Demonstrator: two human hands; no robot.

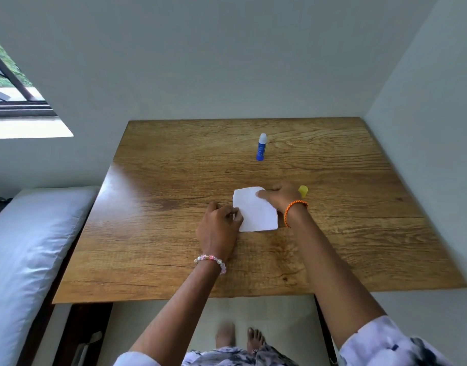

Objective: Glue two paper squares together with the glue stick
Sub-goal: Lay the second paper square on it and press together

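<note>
A white paper square [256,211] lies flat in the middle of the wooden table [174,180]; whether a second square sits under it I cannot tell. My left hand [219,228] pinches its left edge with curled fingers. My right hand [277,194] presses fingertips on its far right corner. The blue glue stick [261,147] stands upright and uncapped further back, apart from both hands. Its yellow cap [303,191] lies just right of my right hand.
The table stands in a corner, with white walls behind and to the right. A white cushion [29,247] lies to the left of the table. A window [10,83] is at the upper left. My bare feet show below the table's near edge.
</note>
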